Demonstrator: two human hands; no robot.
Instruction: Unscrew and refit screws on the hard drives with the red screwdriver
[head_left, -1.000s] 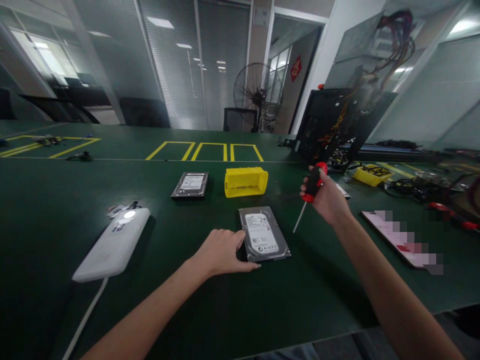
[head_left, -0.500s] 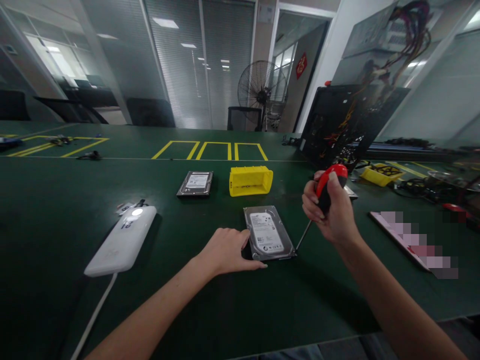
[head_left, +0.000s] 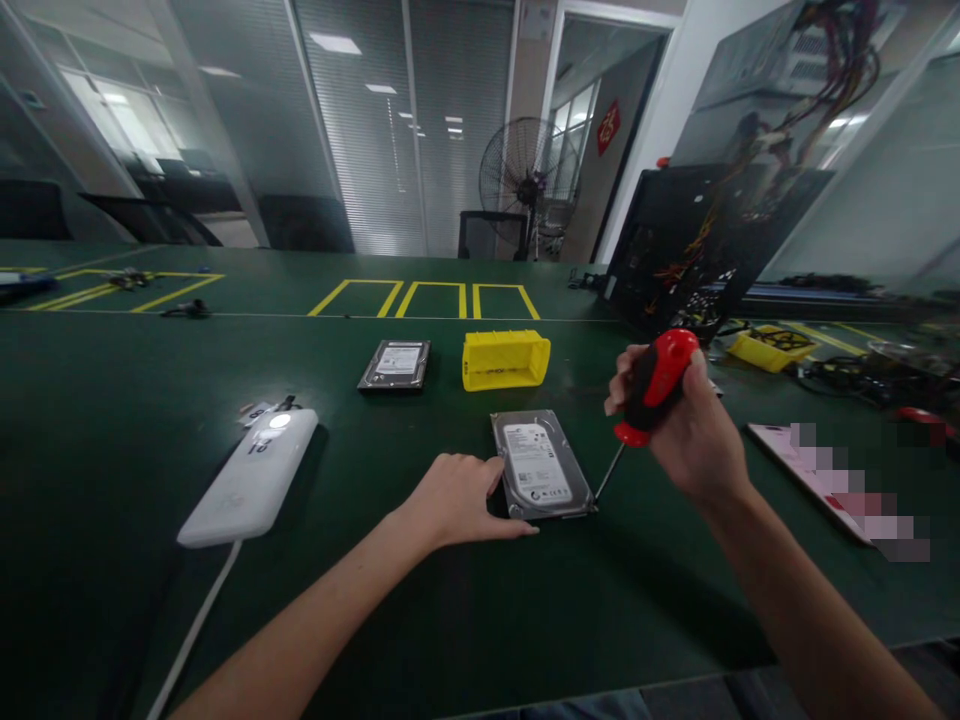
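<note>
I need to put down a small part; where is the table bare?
Free: tabletop between white device and left hand, and between nearer hard drive and near table edge. Crowded: around that drive, screwdriver and right hand, and among the cables, far right.

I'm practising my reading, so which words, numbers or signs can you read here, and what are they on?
Perhaps "福", though blurred: red sign.
White device: dark characters, too unclear to read surely.
Near hard drive: label print too small.
Far hard drive: label print too small.
Yellow bin: dark marks, too blurred.
</note>
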